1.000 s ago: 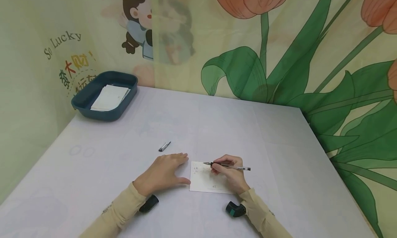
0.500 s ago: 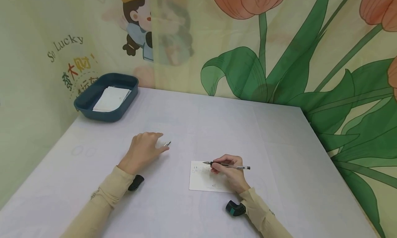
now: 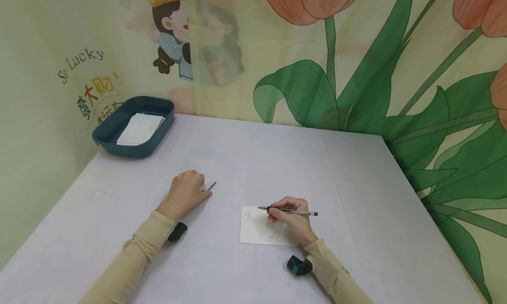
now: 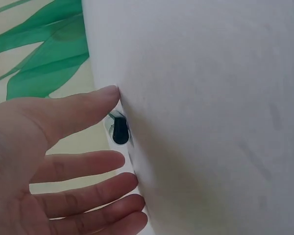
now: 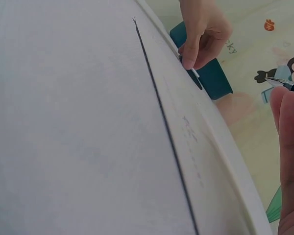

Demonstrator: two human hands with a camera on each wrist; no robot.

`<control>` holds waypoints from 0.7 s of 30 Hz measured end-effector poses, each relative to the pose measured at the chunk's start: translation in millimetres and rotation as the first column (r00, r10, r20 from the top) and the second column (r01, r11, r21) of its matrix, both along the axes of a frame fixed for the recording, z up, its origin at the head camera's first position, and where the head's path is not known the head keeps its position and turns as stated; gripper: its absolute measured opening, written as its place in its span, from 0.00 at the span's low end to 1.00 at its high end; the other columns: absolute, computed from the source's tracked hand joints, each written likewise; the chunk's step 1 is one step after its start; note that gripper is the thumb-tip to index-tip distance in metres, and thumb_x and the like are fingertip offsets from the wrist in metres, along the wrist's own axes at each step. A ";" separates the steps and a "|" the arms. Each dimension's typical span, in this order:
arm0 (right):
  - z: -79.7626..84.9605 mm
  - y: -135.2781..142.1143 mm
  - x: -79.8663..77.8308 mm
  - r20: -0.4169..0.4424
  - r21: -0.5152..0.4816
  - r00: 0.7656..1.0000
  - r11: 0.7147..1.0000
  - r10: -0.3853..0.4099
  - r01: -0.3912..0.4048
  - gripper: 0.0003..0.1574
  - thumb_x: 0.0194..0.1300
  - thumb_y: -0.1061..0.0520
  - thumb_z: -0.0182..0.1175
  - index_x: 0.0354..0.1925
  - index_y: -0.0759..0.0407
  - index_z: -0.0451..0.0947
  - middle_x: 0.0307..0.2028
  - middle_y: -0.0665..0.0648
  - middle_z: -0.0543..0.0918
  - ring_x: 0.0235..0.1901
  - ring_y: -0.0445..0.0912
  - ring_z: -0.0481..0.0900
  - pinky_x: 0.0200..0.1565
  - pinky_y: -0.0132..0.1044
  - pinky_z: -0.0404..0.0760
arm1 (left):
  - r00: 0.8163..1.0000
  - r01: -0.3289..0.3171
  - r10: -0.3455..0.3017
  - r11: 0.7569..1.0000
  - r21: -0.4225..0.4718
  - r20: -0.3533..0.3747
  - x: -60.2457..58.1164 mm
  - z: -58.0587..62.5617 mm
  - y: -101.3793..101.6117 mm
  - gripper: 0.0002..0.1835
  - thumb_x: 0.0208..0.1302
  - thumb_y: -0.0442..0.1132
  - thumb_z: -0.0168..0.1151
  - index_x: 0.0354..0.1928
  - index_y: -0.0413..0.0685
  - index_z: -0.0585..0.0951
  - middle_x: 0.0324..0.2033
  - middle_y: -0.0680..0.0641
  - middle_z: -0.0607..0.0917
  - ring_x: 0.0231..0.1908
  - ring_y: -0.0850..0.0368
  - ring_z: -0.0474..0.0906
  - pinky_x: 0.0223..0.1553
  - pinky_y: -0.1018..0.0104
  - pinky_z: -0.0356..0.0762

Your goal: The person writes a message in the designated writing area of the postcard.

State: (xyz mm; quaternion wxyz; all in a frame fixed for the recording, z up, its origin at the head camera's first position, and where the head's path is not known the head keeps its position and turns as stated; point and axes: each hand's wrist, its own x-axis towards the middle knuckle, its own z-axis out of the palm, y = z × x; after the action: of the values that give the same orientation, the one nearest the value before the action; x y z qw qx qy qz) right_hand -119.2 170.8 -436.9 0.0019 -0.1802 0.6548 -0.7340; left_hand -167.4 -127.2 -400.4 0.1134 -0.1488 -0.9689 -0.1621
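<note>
In the head view a clear pen cap [image 3: 209, 186] with a dark clip lies on the table. My left hand [image 3: 185, 192] is over it, thumb on the near side and fingers on the far side. In the left wrist view the cap's black end [image 4: 120, 131] shows between thumb and index finger, with a small gap to the index finger. My right hand [image 3: 292, 218] holds a clear-barrelled gel pen [image 3: 303, 213] between thumb and fingers, its tip pointing left over a white card [image 3: 253, 231]. Small dark marks show on the card; the hand covers its right part.
A dark blue basket [image 3: 132, 151] with several white cards [image 3: 140, 129] stands at the table's far left corner. The white table [image 3: 277, 159] meets a printed curtain [image 3: 229, 97] at the back. A black wrist camera [image 3: 299, 265] sits below the right hand.
My left hand has left the card's left edge and moved left and away to the pen cap, its fingers drawing in around it. The right hand and pen have barely moved.
</note>
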 end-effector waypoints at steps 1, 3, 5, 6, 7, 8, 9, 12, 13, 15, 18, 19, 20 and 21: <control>0.0 0.1 -0.1 0.000 -0.001 1.000 1.000 0.001 -0.001 0.13 0.55 0.74 0.63 0.34 0.88 0.72 0.25 0.51 0.87 0.24 0.41 0.85 0.28 0.32 0.83 | 1.000 0.000 0.000 1.000 0.000 0.006 -0.6 -0.4 0.4 0.18 0.44 0.41 0.78 0.16 0.42 0.76 0.16 0.48 0.74 0.20 0.56 0.66 0.18 0.62 0.68; -0.2 0.2 -0.3 -0.001 -0.002 1.000 1.000 0.002 -0.002 0.14 0.55 0.74 0.63 0.34 0.88 0.72 0.25 0.51 0.87 0.24 0.41 0.85 0.28 0.32 0.83 | 1.000 0.003 -0.003 1.000 0.004 0.016 -1.5 -1.0 1.1 0.14 0.46 0.40 0.77 0.19 0.40 0.80 0.19 0.46 0.79 0.22 0.55 0.71 0.21 0.60 0.73; -0.8 0.4 -0.5 -0.002 -0.005 1.000 1.000 0.002 -0.002 0.14 0.55 0.74 0.63 0.34 0.88 0.72 0.25 0.51 0.87 0.24 0.41 0.85 0.28 0.32 0.83 | 1.000 0.017 -0.018 1.000 0.015 0.022 -2.4 -1.4 2.1 0.11 0.47 0.38 0.76 0.22 0.38 0.82 0.23 0.44 0.82 0.24 0.52 0.76 0.25 0.58 0.76; -1.0 0.6 -0.4 -0.001 -0.007 1.000 1.000 0.002 -0.002 0.13 0.55 0.74 0.63 0.34 0.88 0.72 0.25 0.51 0.87 0.24 0.41 0.85 0.28 0.32 0.83 | 0.999 0.026 -0.027 0.999 0.022 0.025 -2.9 -1.6 2.5 0.10 0.48 0.36 0.75 0.23 0.37 0.83 0.24 0.43 0.83 0.25 0.51 0.77 0.26 0.57 0.77; -1.0 0.6 -0.4 -0.001 -0.010 1.000 1.000 0.002 -0.002 0.13 0.55 0.74 0.63 0.34 0.88 0.72 0.25 0.51 0.87 0.24 0.41 0.85 0.28 0.32 0.83 | 0.999 0.034 -0.035 0.999 0.029 0.025 -3.4 -1.8 2.8 0.08 0.49 0.34 0.74 0.24 0.37 0.84 0.24 0.42 0.83 0.25 0.51 0.78 0.26 0.57 0.78; -1.0 0.6 -0.4 -0.002 -0.012 1.000 1.000 0.003 -0.003 0.13 0.55 0.74 0.63 0.34 0.88 0.72 0.25 0.51 0.87 0.24 0.41 0.85 0.27 0.32 0.83 | 0.999 0.041 -0.042 0.999 0.036 0.024 -3.7 -1.9 3.1 0.07 0.49 0.33 0.73 0.24 0.36 0.84 0.24 0.42 0.84 0.26 0.51 0.78 0.27 0.57 0.78; -1.0 0.7 -0.3 -0.003 -0.015 1.000 1.000 0.005 -0.005 0.13 0.55 0.74 0.63 0.34 0.88 0.72 0.25 0.51 0.87 0.24 0.41 0.85 0.27 0.32 0.83 | 0.999 0.048 -0.049 0.998 0.040 0.021 -4.1 -2.1 3.2 0.06 0.50 0.31 0.72 0.24 0.36 0.84 0.24 0.42 0.84 0.26 0.51 0.78 0.27 0.58 0.78; -0.8 0.8 -0.4 -0.007 -0.021 1.000 1.000 0.011 -0.011 0.13 0.55 0.74 0.63 0.34 0.88 0.72 0.25 0.51 0.87 0.24 0.41 0.85 0.28 0.31 0.83 | 0.998 0.056 -0.057 0.997 0.054 0.021 -4.8 -3.2 2.9 0.04 0.50 0.29 0.69 0.23 0.36 0.83 0.22 0.44 0.82 0.24 0.53 0.76 0.26 0.59 0.77; -0.7 0.8 -0.4 -0.008 -0.023 1.000 1.000 0.012 -0.012 0.13 0.55 0.74 0.63 0.34 0.88 0.72 0.25 0.51 0.87 0.24 0.41 0.85 0.28 0.31 0.83 | 0.998 0.057 -0.059 0.997 0.057 0.023 -4.8 -3.7 2.7 0.04 0.51 0.28 0.69 0.23 0.36 0.83 0.21 0.45 0.81 0.23 0.54 0.75 0.26 0.60 0.76; -0.6 0.9 -0.5 -0.009 -0.024 1.000 1.000 0.015 -0.015 0.14 0.55 0.74 0.63 0.34 0.89 0.72 0.25 0.51 0.87 0.24 0.41 0.85 0.28 0.31 0.83 | 0.997 0.061 -0.064 0.996 0.071 0.035 -4.5 -4.6 2.2 0.03 0.51 0.28 0.67 0.23 0.37 0.82 0.20 0.46 0.80 0.22 0.56 0.72 0.26 0.61 0.74; -0.5 0.9 -0.7 -0.008 -0.021 1.000 1.000 0.015 -0.015 0.14 0.55 0.74 0.63 0.34 0.89 0.71 0.25 0.51 0.87 0.24 0.41 0.85 0.28 0.31 0.83 | 0.994 0.073 -0.083 0.988 0.138 0.069 -2.3 -5.6 2.6 0.03 0.50 0.28 0.66 0.25 0.39 0.81 0.21 0.48 0.80 0.23 0.57 0.73 0.28 0.62 0.74; -0.5 0.8 -0.7 -0.007 -0.019 1.000 1.000 0.015 -0.015 0.14 0.55 0.74 0.63 0.34 0.89 0.71 0.25 0.51 0.87 0.24 0.41 0.85 0.28 0.31 0.83 | 0.992 0.082 -0.096 0.983 0.166 0.081 -1.3 -5.7 3.0 0.03 0.50 0.28 0.66 0.26 0.39 0.81 0.21 0.49 0.80 0.24 0.57 0.73 0.28 0.62 0.74; -0.4 0.7 -0.8 -0.007 -0.018 1.000 1.000 0.014 -0.014 0.14 0.55 0.74 0.63 0.34 0.89 0.71 0.25 0.51 0.87 0.24 0.41 0.85 0.28 0.31 0.83 | 0.989 0.090 -0.111 0.975 0.201 0.098 0.2 -5.4 3.9 0.03 0.50 0.28 0.67 0.26 0.40 0.81 0.21 0.49 0.81 0.24 0.57 0.74 0.29 0.63 0.74; -0.4 0.7 -0.9 -0.007 -0.017 1.000 1.000 0.014 -0.014 0.14 0.55 0.74 0.63 0.34 0.89 0.71 0.25 0.51 0.87 0.24 0.41 0.85 0.28 0.31 0.83 | 0.985 0.098 -0.128 0.967 0.237 0.113 1.7 -5.3 4.8 0.03 0.50 0.29 0.68 0.27 0.41 0.82 0.22 0.50 0.81 0.25 0.58 0.74 0.29 0.64 0.74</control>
State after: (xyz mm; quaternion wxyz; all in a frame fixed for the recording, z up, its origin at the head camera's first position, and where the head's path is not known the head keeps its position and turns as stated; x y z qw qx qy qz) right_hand -120.1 171.4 -437.3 0.0033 -0.1874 0.6471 -0.7390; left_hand -165.7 -122.4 -405.7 0.0584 -0.1791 -0.9386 -0.2889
